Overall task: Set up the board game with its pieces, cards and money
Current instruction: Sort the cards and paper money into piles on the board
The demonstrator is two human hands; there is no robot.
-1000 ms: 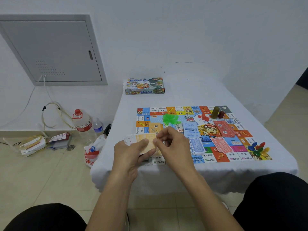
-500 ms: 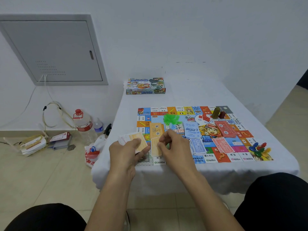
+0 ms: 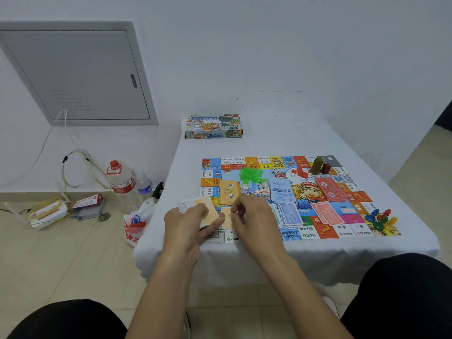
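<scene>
Gripping a fanned card stack point(image 3: 195, 206) between thumb and fingers, the left hand point(image 3: 188, 226) hovers over the board's point(image 3: 342, 211) near-left corner. Just beside it, the right hand point(image 3: 254, 218) pinches one orange card point(image 3: 227, 218) above the board. Farther right lie blue notes point(image 3: 289, 215), red notes point(image 3: 326, 212) and coloured pawns point(image 3: 380, 218).
</scene>
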